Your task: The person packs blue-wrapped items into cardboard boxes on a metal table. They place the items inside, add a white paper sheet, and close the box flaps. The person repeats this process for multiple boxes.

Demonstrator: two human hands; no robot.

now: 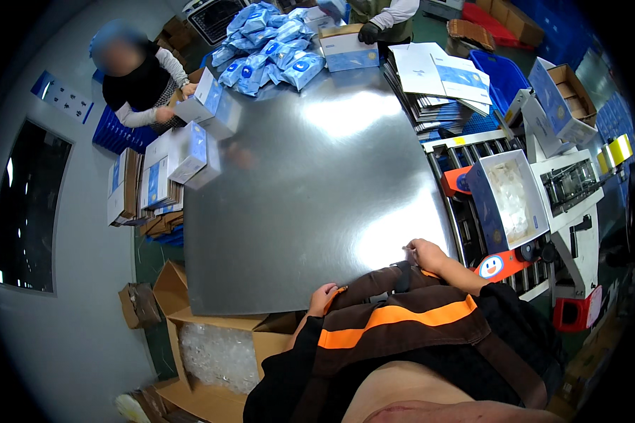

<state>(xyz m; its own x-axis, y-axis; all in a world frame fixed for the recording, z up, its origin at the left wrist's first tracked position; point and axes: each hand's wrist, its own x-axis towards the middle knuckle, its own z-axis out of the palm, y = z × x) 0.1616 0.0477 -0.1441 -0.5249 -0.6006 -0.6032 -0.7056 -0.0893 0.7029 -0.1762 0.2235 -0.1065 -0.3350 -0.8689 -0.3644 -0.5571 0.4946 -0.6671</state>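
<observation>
My left hand is low at the near edge of the metal table, against the orange-trimmed brown apron I wear. Its fingers are mostly hidden, so its grip cannot be made out. Farther right, my right hand rests by the table's near right edge, fingers curled and pressed together; whatever may be between them is too small to name. Right of it, an open white-and-blue box with a clear plastic lining sits on the roller conveyor.
Blue soft packs are heaped at the table's far end. Two people work there, with cartons before them. Flat cartons are stacked far right. A cardboard box of clear plastic stands at the near left. A sealing machine flanks the conveyor.
</observation>
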